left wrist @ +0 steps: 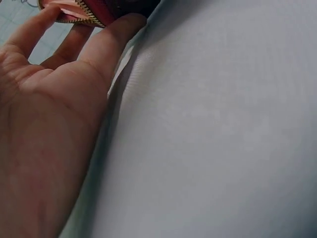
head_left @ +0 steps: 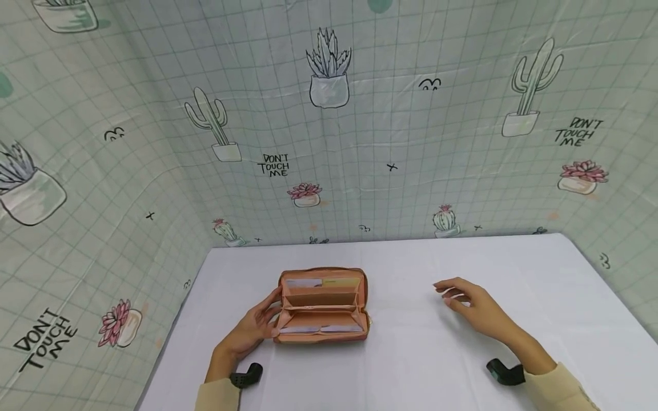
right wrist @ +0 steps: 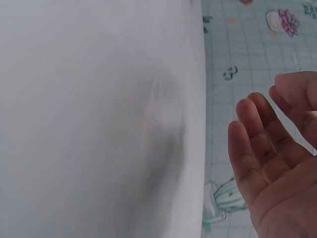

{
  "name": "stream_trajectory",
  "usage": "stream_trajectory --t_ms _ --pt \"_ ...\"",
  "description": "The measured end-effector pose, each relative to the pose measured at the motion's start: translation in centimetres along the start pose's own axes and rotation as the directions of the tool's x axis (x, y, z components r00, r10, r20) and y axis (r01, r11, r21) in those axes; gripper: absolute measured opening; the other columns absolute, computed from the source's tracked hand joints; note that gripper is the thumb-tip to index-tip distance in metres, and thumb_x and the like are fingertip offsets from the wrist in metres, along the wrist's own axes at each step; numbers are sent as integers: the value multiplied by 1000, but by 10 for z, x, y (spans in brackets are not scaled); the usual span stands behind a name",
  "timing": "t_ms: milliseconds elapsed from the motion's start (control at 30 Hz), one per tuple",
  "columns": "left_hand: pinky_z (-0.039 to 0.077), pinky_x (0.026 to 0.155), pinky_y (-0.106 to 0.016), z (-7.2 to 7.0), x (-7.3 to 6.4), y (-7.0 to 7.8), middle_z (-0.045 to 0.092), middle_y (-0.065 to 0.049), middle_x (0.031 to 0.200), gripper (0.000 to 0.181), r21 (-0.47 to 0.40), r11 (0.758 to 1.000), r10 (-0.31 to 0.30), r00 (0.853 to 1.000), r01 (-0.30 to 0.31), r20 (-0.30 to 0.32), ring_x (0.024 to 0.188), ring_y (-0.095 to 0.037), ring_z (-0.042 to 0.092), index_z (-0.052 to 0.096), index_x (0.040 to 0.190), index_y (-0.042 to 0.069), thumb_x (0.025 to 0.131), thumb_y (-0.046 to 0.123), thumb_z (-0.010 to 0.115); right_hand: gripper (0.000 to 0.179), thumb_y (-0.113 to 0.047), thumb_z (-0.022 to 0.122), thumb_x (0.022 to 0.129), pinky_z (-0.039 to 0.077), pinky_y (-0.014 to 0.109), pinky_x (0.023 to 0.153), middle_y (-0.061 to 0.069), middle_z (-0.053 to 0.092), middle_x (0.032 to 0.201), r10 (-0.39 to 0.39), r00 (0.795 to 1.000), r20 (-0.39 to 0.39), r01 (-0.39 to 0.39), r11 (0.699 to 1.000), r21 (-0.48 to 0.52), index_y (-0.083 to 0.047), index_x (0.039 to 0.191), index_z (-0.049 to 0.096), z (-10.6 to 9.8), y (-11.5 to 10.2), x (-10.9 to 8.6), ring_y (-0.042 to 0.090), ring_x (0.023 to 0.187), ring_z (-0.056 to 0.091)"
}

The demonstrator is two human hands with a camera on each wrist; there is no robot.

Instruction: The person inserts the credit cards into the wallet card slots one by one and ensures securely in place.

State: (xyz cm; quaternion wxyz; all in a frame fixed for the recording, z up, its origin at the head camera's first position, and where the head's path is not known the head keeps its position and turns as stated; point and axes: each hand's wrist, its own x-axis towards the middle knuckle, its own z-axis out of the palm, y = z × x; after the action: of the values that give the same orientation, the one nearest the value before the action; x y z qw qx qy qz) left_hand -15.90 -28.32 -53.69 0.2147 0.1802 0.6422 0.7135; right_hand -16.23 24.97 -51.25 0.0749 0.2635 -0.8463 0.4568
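An unzipped tan wallet (head_left: 323,337) lies spread on the table in the head view, its compartments facing up. Cards show in its slots along the far and near sides. My left hand (head_left: 253,326) holds the wallet by its left end, thumb at the near corner and fingers along the side. In the left wrist view, the fingers of that hand (left wrist: 74,64) meet the wallet's gold-toothed zipper edge (left wrist: 88,12). Off to the right, my right hand (head_left: 475,305) hovers over the table with loosely bent fingers and nothing in it; its palm (right wrist: 285,203) shows in the right wrist view.
A white cloth covers the table (head_left: 411,365). Behind it and at the sides hangs a pale green checked curtain (head_left: 370,131) printed with potted cacti. Each wrist wears a black device, one on the left (head_left: 248,377) and one on the right (head_left: 506,374).
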Motion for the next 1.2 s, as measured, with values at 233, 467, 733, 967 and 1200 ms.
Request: stream_trajectory --t_ms 233,467,733,967,1200 --pt "55 92 -24 -6 -3 3 37 5 155 100 37 999 23 1000 -22 -18 139 0 48 7 170 2 97 6 76 36 13 65 96 51 14 83 -13 69 123 37 998 -48 -37 999 -11 7 131 65 -20 17 -19 1 99 66" --pt "51 100 -23 -25 -11 11 39 14 153 100 74 996 49 999 -47 -23 138 6 46 4 168 -3 97 3 74 39 16 65 94 49 10 82 -26 63 124 63 996 -69 -66 997 -42 8 133 63 -34 29 -30 -7 102 62" --pt "48 104 -21 -44 -24 18 36 20 154 94 108 992 65 998 -62 -25 139 10 43 5 169 1 100 0 68 36 12 65 96 49 10 82 -19 67 120 80 993 -82 -84 995 -44 11 132 61 -46 31 -36 -8 102 63" --pt "44 108 -18 -50 -26 19 34 20 156 95 140 990 38 998 -30 -57 138 13 42 0 167 -3 98 -7 65 37 16 65 95 48 8 81 -25 66 117 79 992 -99 -81 996 -23 13 131 60 -55 35 -38 -8 100 63" --pt "42 107 -15 -45 -24 25 6 -24 173 94 210 977 -12 991 40 -133 133 19 40 2 167 -4 97 -4 66 36 14 65 96 47 8 80 -26 65 117 93 991 -94 -97 995 -36 12 131 60 -58 39 -42 -8 99 62"
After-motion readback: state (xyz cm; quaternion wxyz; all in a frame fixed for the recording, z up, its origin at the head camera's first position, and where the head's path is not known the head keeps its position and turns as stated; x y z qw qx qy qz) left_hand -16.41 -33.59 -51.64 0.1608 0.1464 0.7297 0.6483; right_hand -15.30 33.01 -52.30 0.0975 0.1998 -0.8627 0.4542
